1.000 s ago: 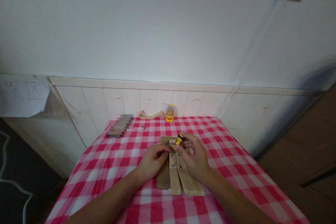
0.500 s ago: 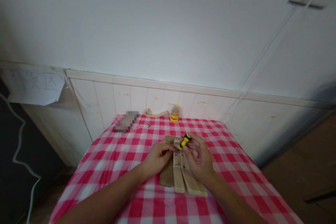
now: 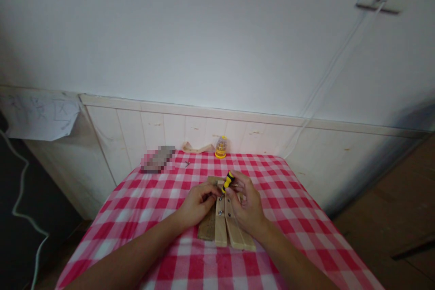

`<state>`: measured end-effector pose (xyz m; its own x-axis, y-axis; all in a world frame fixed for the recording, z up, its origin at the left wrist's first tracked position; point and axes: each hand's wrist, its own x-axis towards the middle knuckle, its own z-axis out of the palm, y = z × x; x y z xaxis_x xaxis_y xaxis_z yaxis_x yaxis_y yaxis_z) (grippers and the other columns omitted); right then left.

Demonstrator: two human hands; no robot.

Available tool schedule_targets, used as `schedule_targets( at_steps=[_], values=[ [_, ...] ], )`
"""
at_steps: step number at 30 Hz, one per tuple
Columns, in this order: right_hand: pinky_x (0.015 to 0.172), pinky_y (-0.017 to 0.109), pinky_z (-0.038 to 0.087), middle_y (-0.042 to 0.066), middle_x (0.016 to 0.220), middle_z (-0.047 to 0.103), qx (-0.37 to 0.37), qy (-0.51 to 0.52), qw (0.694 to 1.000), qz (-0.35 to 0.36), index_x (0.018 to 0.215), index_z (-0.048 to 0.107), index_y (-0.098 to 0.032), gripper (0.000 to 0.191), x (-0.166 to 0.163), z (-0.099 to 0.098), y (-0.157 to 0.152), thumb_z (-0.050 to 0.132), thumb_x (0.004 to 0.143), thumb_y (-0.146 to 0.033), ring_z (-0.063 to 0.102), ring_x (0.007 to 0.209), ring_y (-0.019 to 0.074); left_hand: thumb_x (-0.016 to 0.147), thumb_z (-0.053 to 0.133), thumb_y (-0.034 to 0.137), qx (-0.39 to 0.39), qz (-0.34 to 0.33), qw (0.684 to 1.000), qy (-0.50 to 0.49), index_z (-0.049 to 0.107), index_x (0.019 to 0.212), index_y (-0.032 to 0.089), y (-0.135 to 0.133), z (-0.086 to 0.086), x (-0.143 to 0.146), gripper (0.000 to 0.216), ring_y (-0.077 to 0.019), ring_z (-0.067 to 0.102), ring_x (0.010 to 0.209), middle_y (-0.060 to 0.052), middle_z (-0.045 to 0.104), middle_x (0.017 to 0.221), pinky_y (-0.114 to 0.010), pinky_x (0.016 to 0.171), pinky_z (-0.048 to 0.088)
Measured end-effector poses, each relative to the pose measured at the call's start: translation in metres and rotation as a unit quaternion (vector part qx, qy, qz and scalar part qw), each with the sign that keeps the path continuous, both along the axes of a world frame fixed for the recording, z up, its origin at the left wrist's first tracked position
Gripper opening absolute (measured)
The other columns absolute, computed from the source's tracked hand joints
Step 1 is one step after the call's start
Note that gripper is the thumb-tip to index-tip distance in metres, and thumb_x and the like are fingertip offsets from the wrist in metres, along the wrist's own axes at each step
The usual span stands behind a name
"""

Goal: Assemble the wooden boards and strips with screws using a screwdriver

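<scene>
My right hand grips a small yellow-and-black screwdriver, held tilted over the wooden pieces. Its tip points down near a metal screw in the narrow light wooden piece. My left hand is closed at that same screw from the left; whether its fingertips pinch something is hidden. A second screw sits lower on the same piece. To the right lies another light wooden piece with dark holes or screws. A darker worn board lies under and left of them.
On the checked tablecloth, a yellow-based clear container stands at the back by a curved pale strip. A pixelated object and a small metal item lie back left. The wall borders the table's far edge.
The whole view has shifted, so everything sits slightly further left. The screwdriver handle stands a little steeper in my right hand. Both hands stay at the same screw.
</scene>
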<state>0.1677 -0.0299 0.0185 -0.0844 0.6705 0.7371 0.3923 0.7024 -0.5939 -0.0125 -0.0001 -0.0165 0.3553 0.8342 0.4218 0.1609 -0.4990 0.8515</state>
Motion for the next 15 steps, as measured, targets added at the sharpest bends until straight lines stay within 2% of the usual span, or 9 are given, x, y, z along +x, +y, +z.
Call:
schedule_targets(
  at_steps=[8, 15],
  values=[
    [0.081, 0.035, 0.063, 0.006, 0.111, 0.073, 0.004, 0.011, 1.0, -0.001, 0.133, 0.056, -0.03, 0.045, -0.0003, 0.0014, 0.0018, 0.062, 0.09, -0.016, 0.073, 0.095, 0.0201, 0.08, 0.059, 0.01, -0.018, -0.028, 0.999, -0.014, 0.067, 0.085, 0.018, -0.0013, 0.0004, 0.0024, 0.013, -0.0161, 0.063, 0.077, -0.004, 0.069, 0.082, -0.025, 0.072, 0.046],
    [0.074, 0.033, 0.064, 0.006, 0.106, 0.074, 0.008, 0.016, 1.0, -0.011, 0.127, 0.06, -0.028, 0.04, -0.0007, 0.0017, 0.0029, 0.066, 0.089, -0.019, 0.074, 0.087, 0.0197, 0.078, 0.059, 0.01, -0.011, 0.001, 1.0, 0.026, 0.068, 0.083, 0.017, -0.0012, 0.0002, 0.0016, 0.012, -0.014, 0.055, 0.069, -0.001, 0.063, 0.074, -0.024, 0.064, 0.04]
  ],
)
